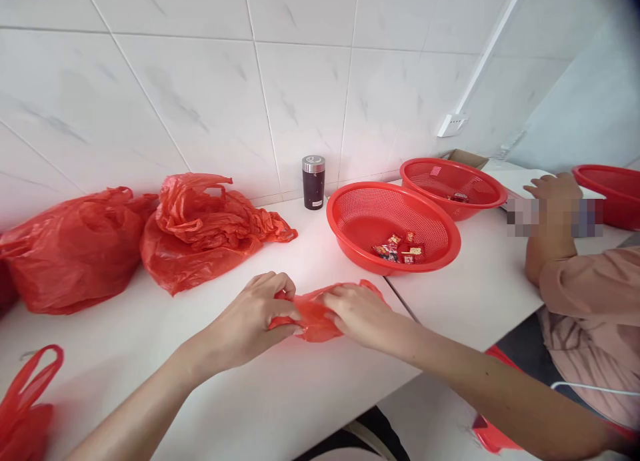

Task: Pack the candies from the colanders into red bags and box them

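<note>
Hands, left (260, 311) and right (357, 312), both pinching 1 small red plastic bag (313, 314) on white table (300, 394) near red basket (393, 227).

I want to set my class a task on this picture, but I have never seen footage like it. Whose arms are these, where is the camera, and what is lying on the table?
There is no machine here. One camera sits on a person's head and looks down at their own two bare arms. The left hand and right hand both pinch a small red plastic bag resting on the white table. Behind it stands a red basket with a few wrapped sweets in it, and a second red basket farther right. Larger red bags lie at the left, and a dark jar stands by the tiled wall. The arm at the right edge belongs to another person.
</note>
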### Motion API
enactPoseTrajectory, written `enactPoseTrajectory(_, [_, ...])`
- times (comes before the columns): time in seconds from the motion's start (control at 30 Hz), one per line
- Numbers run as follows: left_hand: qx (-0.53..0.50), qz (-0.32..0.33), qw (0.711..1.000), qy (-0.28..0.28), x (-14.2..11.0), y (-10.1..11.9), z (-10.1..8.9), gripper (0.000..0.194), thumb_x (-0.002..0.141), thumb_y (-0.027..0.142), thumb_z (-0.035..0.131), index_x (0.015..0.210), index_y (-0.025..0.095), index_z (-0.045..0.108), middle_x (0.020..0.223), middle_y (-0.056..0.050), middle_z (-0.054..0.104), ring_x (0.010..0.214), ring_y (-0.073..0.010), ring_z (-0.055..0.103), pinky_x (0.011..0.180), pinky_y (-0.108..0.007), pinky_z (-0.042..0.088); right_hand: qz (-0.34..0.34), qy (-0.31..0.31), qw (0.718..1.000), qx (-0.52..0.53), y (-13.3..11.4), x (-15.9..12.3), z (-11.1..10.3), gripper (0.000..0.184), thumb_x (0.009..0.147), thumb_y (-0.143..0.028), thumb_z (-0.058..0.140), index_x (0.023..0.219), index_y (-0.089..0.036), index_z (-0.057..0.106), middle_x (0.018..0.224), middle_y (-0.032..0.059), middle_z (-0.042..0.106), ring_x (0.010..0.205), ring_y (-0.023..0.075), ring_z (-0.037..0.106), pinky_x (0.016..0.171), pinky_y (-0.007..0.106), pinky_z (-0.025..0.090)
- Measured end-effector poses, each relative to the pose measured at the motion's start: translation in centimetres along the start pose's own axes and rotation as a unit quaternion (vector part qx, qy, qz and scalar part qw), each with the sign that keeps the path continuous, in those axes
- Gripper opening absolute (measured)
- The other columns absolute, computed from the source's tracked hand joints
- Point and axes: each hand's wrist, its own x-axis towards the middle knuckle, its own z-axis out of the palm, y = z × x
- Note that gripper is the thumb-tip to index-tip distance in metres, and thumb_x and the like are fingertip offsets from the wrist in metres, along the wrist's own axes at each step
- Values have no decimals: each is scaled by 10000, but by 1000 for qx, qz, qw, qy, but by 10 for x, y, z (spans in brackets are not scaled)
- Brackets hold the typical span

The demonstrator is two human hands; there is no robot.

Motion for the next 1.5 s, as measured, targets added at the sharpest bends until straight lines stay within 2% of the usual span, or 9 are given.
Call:
enactPoseTrajectory(0.2, [109,-107,988,10,-11,-44,-12,227,850,340,553,735,290,742,833,-33,572,747,-195,524,799,-384,444,57,-55,996,-51,32,3,5,841,718,-351,724,1471,-264,360,1383,177,487,1228,385,476,968,496,379])
enactPoseTrajectory(0.37, [130,-238,961,62,2,-47,-12,332,804,570,572,842,318,786,976,-82,612,908,-299,564,860,-513,438,49,-46,995,-70,15,17,-8,607,781,-259,655,1369,-232,505,1170,133,644,1049,316,605,830,399,460])
enactPoseTrajectory(0.57, [257,-214,922,196,44,-37,55,348,921,415,471,875,273,785,1500,-82,394,1350,-442,317,1070,-674,188,-51,29,995,-78,-3,59,18,358,879,-79,431,1176,-140,621,1103,126,653,1080,260,580,917,393,434])
enactPoseTrajectory(0.83, [250,-322,911,67,19,-96,65,806,722,-24,475,1418,381,430,1611,-95,127,1428,-450,162,1009,-726,246,84,-151,985,26,36,64,34,1010,689,-355,747,1514,-378,165,1599,139,-6,1417,468,103,1041,626,270])
enactPoseTrajectory(0.97, [176,-321,930,12,1,-101,42,824,713,-12,450,1449,352,373,1580,-125,219,1328,-374,410,935,-534,451,55,-137,989,24,37,64,24,1006,664,-290,761,1509,-353,218,1586,149,114,1407,421,206,1031,562,328])
enactPoseTrajectory(1.1, [33,-280,957,67,3,-84,41,649,813,101,412,1405,366,402,1514,-99,305,1004,-230,639,751,-364,545,-31,26,999,-11,15,72,17,345,902,-288,537,1235,-221,599,1259,123,576,1189,278,512,1000,449,375])
enactPoseTrajectory(1.2, [-89,-247,961,90,5,-78,44,478,824,151,423,1241,349,546,1488,-52,315,843,-148,655,699,-293,549,-42,30,998,-25,9,80,17,320,952,-141,361,1004,-191,673,973,83,666,983,206,604,918,382,419])
enactPoseTrajectory(1.37, [-46,-258,965,6,2,-82,52,481,804,55,361,1107,263,671,1534,-89,269,929,-200,660,752,-324,537,0,-72,997,-23,33,83,28,676,703,-110,669,1344,-267,523,1438,149,437,1308,369,412,987,517,391])
enactPoseTrajectory(1.5, [19,-317,948,19,-1,-82,52,775,789,52,416,1515,243,223,1596,-189,-7,1221,-340,529,863,-425,509,30,-161,986,39,45,64,21,972,653,-111,700,1488,-379,281,1596,67,134,1443,356,158,1092,532,304])
